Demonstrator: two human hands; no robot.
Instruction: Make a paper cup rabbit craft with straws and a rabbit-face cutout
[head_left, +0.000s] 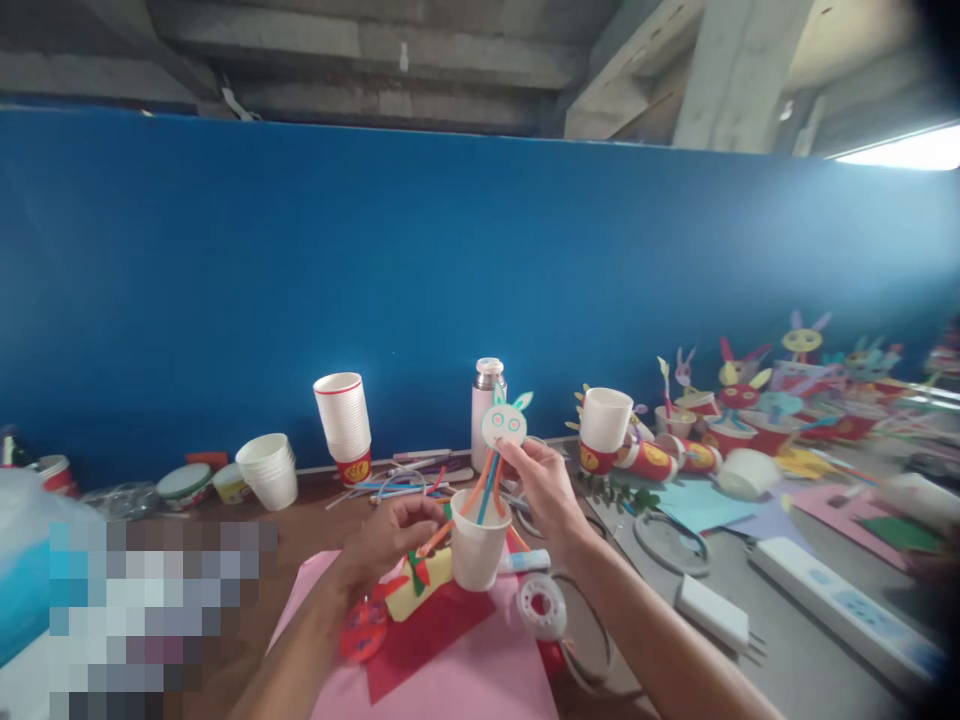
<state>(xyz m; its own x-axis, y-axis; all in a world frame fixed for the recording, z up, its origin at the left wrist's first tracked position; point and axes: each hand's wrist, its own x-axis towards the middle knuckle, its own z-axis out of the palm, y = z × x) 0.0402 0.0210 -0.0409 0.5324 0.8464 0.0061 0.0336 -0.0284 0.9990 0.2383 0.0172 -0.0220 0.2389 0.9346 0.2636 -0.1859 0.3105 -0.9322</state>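
A white paper cup (480, 550) stands in front of me with orange and blue strips (489, 490) rising out of it. Above the cup, my right hand (536, 480) pinches a pale paper rabbit head (504, 426) with green-edged ears and drawn eyes; the strips meet just below it. Left of the cup, my left hand (401, 535) has its fingers closed at an orange strip (436, 540) that slants down from the rim. Beneath lie a yellow paper piece (420, 588), a red paper cutout (365, 630) with drawn marks, and a red sheet (427, 645) on pink paper (450, 690).
A tape roll (541, 606) lies right of the cup. Behind stand a thermos (481, 420) and stacked paper cups (343, 420). On the right are a power strip (847, 600), a charger (712, 612), and several decorated cups (731, 435). A blue partition (450, 250) closes the back.
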